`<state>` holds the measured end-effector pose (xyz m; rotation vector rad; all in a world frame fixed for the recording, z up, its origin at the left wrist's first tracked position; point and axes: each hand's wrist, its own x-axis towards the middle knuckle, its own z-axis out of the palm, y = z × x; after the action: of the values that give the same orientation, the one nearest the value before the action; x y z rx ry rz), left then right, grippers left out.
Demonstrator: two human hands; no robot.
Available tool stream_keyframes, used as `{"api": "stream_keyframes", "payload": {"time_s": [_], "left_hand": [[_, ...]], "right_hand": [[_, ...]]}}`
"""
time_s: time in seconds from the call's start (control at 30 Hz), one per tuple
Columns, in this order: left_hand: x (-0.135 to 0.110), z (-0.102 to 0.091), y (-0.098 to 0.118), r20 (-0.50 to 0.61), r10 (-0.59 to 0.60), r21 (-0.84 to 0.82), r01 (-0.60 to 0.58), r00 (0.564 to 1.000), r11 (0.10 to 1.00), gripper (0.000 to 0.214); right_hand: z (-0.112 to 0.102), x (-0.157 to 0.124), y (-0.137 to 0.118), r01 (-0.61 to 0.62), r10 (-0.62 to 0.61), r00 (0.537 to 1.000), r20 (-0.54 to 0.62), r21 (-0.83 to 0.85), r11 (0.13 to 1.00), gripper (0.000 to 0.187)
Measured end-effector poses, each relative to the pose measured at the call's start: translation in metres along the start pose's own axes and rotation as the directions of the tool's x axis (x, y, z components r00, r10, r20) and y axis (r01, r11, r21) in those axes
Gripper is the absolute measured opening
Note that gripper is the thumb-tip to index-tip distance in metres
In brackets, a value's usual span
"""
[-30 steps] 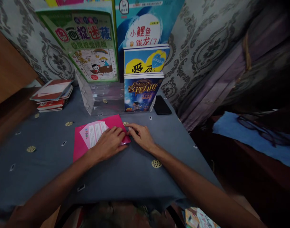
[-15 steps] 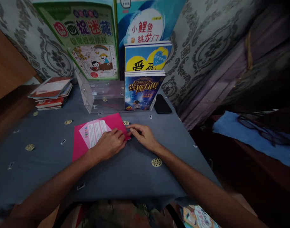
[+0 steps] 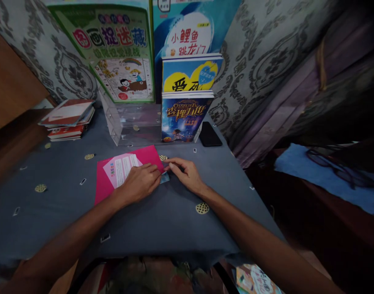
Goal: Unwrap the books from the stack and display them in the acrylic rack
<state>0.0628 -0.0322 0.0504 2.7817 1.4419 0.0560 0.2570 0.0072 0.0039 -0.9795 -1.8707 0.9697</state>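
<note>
A thin book with a bright pink cover (image 3: 105,188) lies on the cloth-covered table; a pale pink panel with printed text shows on it. My left hand (image 3: 140,179) rests over its lower right part, fingers bent and close together on the book. At the right edge, my right hand (image 3: 187,174) has thumb and forefinger pinched at the raised corner. Under that corner, a bluish layer (image 3: 165,178) peeks out. The left fingertips are partly hidden.
Behind stands a clear acrylic rack (image 3: 138,136) bearing a green picture book (image 3: 122,49), a teal book (image 3: 189,28), a yellow-and-blue book (image 3: 189,75) and a dark blue book (image 3: 187,118). A black phone (image 3: 210,134) lies right of it, a book stack (image 3: 67,118) left.
The pink cover's lower right corner has lifted, uncovering the bluish layer below. My left hand has drawn slightly left, while my right hand stays almost in place.
</note>
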Motion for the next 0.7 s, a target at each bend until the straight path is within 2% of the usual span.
{"api": "stream_keyframes", "payload": {"time_s": [0.3,0.43,0.6,0.7], "left_hand": [[-0.001,0.004,0.0,0.011,0.007,-0.016,-0.007,1.0,1.0,0.03],[-0.002,0.007,0.001,0.038,0.025,0.045,-0.026,0.999,0.999,0.027],[-0.002,0.006,0.003,0.042,0.033,0.043,-0.035,0.999,0.998,0.026],[-0.003,0.005,0.003,0.053,0.029,0.018,-0.03,0.998,0.999,0.025]], "right_hand": [[0.0,-0.001,0.0,0.032,-0.031,0.999,0.035,-0.038,0.999,0.03],[0.0,-0.003,-0.003,0.125,-0.111,0.989,0.096,-0.151,0.981,0.028],[0.001,-0.008,-0.01,0.306,-0.253,0.95,0.184,-0.376,0.875,0.029],[0.001,-0.013,-0.014,0.368,-0.28,0.927,0.251,-0.461,0.807,0.031]]}}
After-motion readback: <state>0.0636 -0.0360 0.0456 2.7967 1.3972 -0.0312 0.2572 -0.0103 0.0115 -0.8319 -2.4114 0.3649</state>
